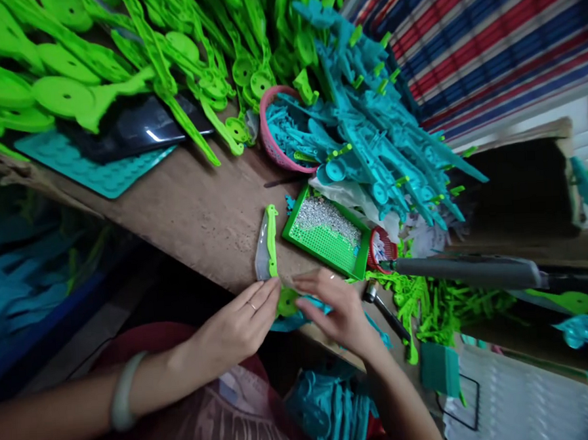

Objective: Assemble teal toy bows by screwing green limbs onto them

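Observation:
My left hand (250,314), a ring on one finger, presses its fingers together over a bright green plastic part with a round disc (287,302). Beyond the fingertips, a green strip (272,237) with a clear blade-shaped piece (263,253) sticks out over the table. My right hand (335,306) is curved at the other side of the disc, thumb and fingers apart; I see nothing held in it. Under the hands shows a teal plastic part (289,322), mostly hidden. Close by, a green tray (300,241) contains many small silvery pieces.
Green parts (65,94) and teal parts (367,111) are heaped at the back. A pink basket (273,142) holds teal pieces. A small red basket (377,252), a black-handled hammer (387,313) and a grey machine arm (469,271) are at the right. Teal parts (333,405) lie below the table edge.

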The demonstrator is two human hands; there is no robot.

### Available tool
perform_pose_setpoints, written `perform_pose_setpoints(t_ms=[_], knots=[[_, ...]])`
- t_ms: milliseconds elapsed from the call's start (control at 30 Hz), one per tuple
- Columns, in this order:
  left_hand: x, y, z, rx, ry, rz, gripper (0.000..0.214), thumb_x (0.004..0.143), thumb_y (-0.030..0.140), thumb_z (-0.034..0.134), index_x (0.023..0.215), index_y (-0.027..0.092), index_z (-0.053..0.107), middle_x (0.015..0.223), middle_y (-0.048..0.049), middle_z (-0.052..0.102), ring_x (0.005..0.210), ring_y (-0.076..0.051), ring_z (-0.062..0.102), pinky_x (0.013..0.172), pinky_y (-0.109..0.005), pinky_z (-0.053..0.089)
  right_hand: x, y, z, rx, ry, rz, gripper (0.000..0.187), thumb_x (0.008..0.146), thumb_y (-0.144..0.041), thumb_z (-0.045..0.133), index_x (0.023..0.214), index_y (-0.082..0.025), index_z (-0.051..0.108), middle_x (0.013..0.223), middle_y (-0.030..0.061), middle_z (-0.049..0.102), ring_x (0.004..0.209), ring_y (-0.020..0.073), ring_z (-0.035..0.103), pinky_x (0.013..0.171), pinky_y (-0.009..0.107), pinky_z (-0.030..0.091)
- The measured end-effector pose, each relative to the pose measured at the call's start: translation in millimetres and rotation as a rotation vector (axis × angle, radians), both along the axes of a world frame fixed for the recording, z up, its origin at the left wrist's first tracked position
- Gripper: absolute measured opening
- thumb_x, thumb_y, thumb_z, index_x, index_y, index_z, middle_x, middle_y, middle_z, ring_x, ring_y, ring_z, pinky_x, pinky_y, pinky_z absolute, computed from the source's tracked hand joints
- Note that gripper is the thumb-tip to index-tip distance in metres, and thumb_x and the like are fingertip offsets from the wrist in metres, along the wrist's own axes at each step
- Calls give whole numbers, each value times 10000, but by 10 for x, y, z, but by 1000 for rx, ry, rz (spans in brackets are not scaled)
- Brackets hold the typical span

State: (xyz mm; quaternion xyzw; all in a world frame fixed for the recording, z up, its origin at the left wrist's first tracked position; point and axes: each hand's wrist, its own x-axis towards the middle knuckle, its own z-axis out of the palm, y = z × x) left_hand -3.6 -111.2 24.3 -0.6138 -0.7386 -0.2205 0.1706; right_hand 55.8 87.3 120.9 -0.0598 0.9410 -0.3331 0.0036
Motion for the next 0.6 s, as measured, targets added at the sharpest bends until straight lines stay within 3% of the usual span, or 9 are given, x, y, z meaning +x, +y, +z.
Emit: perform_pose_setpoints(t_ms=[33, 100, 167, 267, 367, 500, 600], knots=[[-2, 4, 16, -3, 21, -10, 425, 927, 101, 422, 1272, -52, 618, 1329, -225, 663, 1252, -322, 623, 1100, -449, 455, -146, -38, 70, -147, 53, -97, 164, 996, -270, 569, 880, -197, 659, 841, 50, 715, 781, 165, 662, 698, 331, 549], [34, -5, 72, -17, 52, -15, 423, 909, 106, 423, 1237, -44, 644, 1283, -219, 691, 1204, -324, 656, 1084, -464, 464, -491, -178, 202, -457, 197, -251, 389, 1023, -333, 513, 655, -208, 522, 572, -28, 514, 537, 108, 491, 531, 276, 424], [107, -40, 138, -50, 75, -10, 440, 893, 106, 409, 1225, -53, 650, 1259, -223, 702, 1182, -325, 669, 1081, -470, 463, -845, -353, 312, -681, 323, -291, 493, 1018, -439, 495, 589, -222, 384, 503, -62, 349, 447, 86, 325, 452, 256, 322], [216, -125, 196, -85, 89, -22, 471, 879, 128, 406, 1229, -86, 637, 1263, -250, 692, 1178, -343, 669, 1092, -492, 440, -1239, -524, 327, -800, 408, -288, 526, 1024, -533, 414, 599, -239, 314, 523, -65, 266, 440, 90, 274, 424, 244, 309], [246, -192, 203, -75, 104, -38, 478, 878, 155, 412, 1223, -77, 648, 1255, -241, 700, 1161, -339, 675, 1103, -503, 427, -1412, -520, 6, -782, 343, -287, 549, 1039, -579, 297, 603, -247, 308, 548, -51, 261, 461, 103, 303, 433, 248, 337], [194, -199, 200, -76, 119, -33, 474, 863, 148, 422, 1216, -49, 669, 1254, -209, 713, 1174, -310, 674, 1078, -449, 470, -1417, -451, -609, -688, 174, -254, 595, 993, -603, 448, 544, -250, 281, 506, -60, 240, 451, 94, 239, 419, 266, 250], [179, -186, 197, -77, 105, -24, 472, 860, 150, 425, 1204, -54, 677, 1249, -211, 715, 1163, -309, 682, 1047, -427, 502, -1283, -441, -728, -724, 128, -271, 594, 1010, -547, 463, 528, -244, 293, 493, -63, 245, 455, 89, 236, 431, 267, 228]])
